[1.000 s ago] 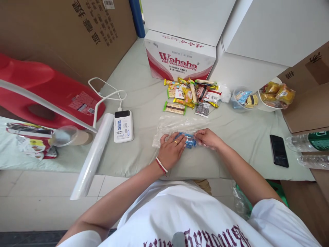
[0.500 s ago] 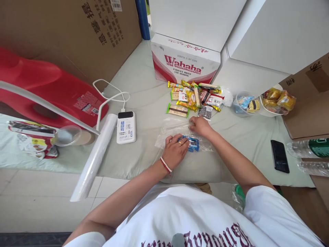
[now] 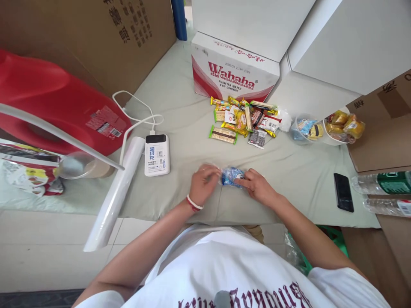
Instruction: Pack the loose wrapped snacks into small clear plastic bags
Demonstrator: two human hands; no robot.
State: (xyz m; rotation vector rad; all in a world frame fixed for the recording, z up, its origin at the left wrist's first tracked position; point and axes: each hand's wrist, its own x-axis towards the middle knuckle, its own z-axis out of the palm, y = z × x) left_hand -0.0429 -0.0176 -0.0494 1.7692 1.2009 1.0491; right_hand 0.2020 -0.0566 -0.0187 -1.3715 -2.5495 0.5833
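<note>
A small blue snack packet, wrapped in clear plastic film, lies on the pale green cloth near its front edge. My left hand pinches the film at the packet's left end, fingers curled. My right hand grips the packet's right end with closed fingers. Both hands rest on the cloth with the packet between them.
A pile of wrapped snacks lies behind the hands, before a Wahaha carton. To the left are a white power bank, a film roll and a red jug. At right are two bowls of snacks, a black phone and bottles.
The spread-out clear film has been gathered over the blue packet. My right hand came back from the film's far edge to the packet's right end; my left hand shifted to its left end.
</note>
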